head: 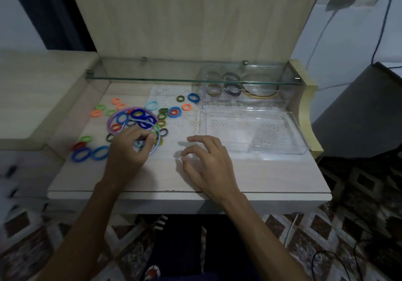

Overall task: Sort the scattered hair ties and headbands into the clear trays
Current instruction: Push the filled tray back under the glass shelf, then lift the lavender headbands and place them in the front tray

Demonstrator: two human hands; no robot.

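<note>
Fingers (141, 142) of the left hand (128, 150) pinch a light-blue hair tie (138, 144) on the desk (250, 172), while the right hand (206, 159) hovers loosely spread, holding nothing, near the clear tray (289, 148).

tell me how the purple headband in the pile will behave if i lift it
The purple headband looks like a thin, smooth hoop, so probably light and springy rather than floppy. Hair ties lie inside and across it, so lifting may drag or scatter some. Its smooth surface could be slippery.
</note>
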